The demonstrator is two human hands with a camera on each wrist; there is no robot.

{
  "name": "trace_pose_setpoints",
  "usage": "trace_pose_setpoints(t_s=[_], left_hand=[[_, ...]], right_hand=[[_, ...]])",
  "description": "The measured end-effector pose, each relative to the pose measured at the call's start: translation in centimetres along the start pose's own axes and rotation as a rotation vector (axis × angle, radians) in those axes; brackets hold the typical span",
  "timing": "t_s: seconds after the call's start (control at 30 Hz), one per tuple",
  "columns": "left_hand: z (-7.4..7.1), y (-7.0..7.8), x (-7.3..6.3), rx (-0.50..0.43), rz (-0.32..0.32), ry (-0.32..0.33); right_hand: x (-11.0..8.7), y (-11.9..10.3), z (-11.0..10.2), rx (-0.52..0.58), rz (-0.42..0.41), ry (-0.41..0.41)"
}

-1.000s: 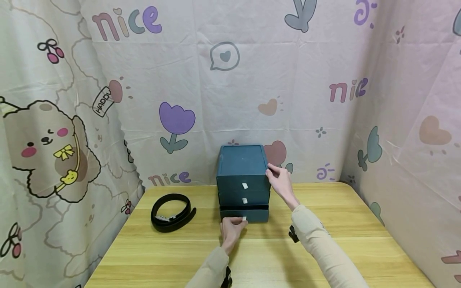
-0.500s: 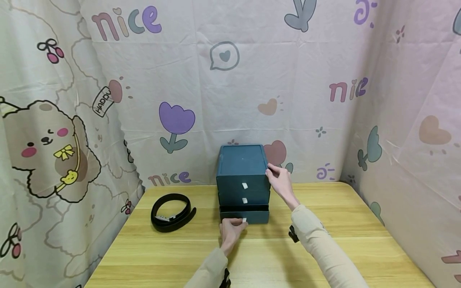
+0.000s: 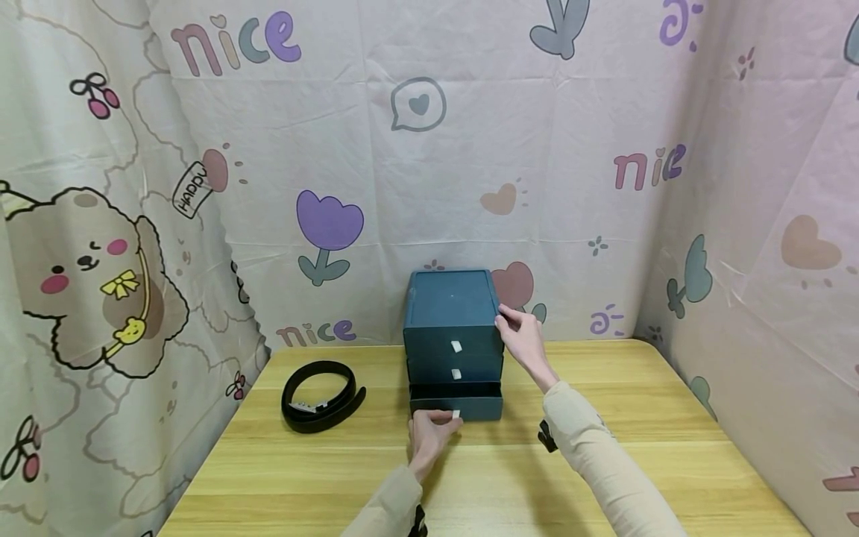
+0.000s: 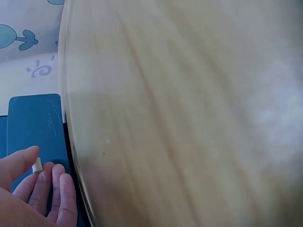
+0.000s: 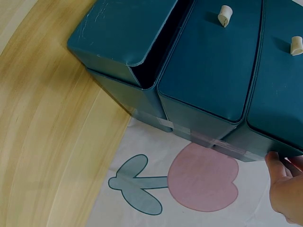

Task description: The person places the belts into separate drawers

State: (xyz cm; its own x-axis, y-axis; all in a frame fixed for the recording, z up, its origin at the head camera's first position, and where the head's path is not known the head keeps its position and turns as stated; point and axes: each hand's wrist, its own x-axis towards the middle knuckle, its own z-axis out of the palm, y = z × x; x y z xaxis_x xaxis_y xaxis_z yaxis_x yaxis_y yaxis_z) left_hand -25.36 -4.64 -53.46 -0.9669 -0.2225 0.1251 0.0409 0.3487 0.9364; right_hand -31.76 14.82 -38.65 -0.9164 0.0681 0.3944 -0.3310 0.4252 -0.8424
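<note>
A dark teal drawer cabinet (image 3: 451, 300) with three stacked drawers stands at the back of the table. Its bottom drawer (image 3: 482, 409) is pulled partway out, leaving a dark gap behind the front panel; the inside is too dark to make out. My left hand (image 3: 429, 440) pinches the white pull tab (image 4: 37, 165) of that drawer between thumb and fingers. At the cabinet's upper right edge, my right hand (image 3: 525, 341) grips the rim with thumb and fingers, some fingertips hidden in the right wrist view. The upper two drawers, each with a white tab (image 5: 225, 15), are closed.
A black belt (image 3: 315, 427) with a metal buckle lies coiled on the wooden table (image 3: 268, 485), left of the cabinet. Printed fabric (image 3: 416, 194) hangs behind the table and along both sides.
The bottom drawer has slid a little farther out toward me, with my left hand drawing back on its tab. My right hand and the belt have stayed in place.
</note>
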Motion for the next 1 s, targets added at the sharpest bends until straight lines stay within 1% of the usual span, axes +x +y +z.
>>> trace_pose_setpoints(t_s=[0.2,0.47,0.7,1.0], left_hand=[[-0.05,-0.19,-0.1,0.01,-0.005,-0.007],[-0.14,-0.08,-0.33,-0.002,0.0,-0.011],[-0.58,0.02,-0.67,-0.037,0.005,-0.045],[-0.89,0.01,-0.97,-0.04,-0.011,-0.072]], right_hand=[[-0.03,0.04,0.0,0.003,0.009,-0.007],[-0.01,-0.05,0.0,0.011,0.014,-0.014],[0.02,-0.01,0.01,-0.005,0.008,-0.013],[0.04,0.09,0.05,-0.008,0.006,-0.004]])
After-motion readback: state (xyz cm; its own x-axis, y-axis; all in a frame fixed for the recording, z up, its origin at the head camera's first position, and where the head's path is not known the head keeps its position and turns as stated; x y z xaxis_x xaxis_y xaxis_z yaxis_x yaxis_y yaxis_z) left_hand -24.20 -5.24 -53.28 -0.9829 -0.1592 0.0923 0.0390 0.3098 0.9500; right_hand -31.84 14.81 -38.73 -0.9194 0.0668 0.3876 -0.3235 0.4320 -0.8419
